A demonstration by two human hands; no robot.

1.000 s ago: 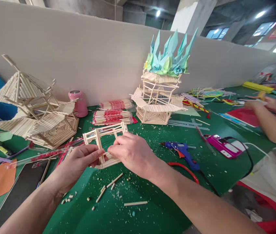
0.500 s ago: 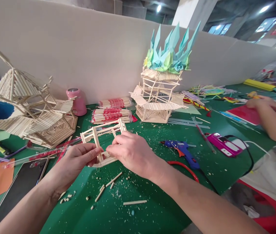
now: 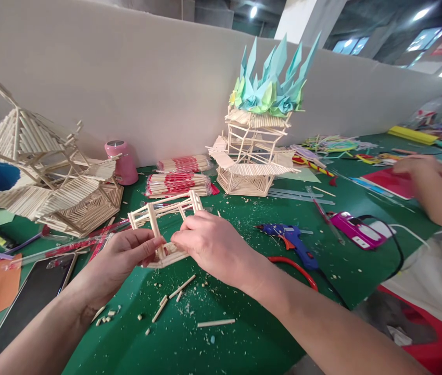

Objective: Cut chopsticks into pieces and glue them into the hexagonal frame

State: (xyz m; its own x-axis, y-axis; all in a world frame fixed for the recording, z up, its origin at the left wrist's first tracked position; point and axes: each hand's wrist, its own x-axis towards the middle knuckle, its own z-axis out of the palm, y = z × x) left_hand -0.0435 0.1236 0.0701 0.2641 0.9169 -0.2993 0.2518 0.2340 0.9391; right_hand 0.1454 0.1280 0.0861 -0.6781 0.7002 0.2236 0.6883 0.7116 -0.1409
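A small open frame of pale wooden sticks (image 3: 153, 221) is held up over the table between my two hands. My left hand (image 3: 125, 256) grips a lower left corner post with thumb and fingers. My right hand (image 3: 210, 245) pinches at the lower part of the frame's right half; its fingertips hide whether a loose piece of stick is between them. Beneath the frame, cut stick pieces (image 3: 181, 287) and crumbs lie scattered. A blue hot glue gun (image 3: 289, 240) rests on the table to the right of my right hand.
On the green table (image 3: 252, 338) stand a stick pavilion (image 3: 60, 192) and a stick tower (image 3: 252, 151) topped with folded paper. Bundled sticks (image 3: 179, 185), a pink container (image 3: 121, 161), a phone (image 3: 33, 307) and a magenta power strip (image 3: 357, 230) surround me. A co-worker's arm (image 3: 433, 187) is at right.
My hands and the frame hold almost the same position. The view has shifted very slightly. At right, the co-worker's hand has moved a little.
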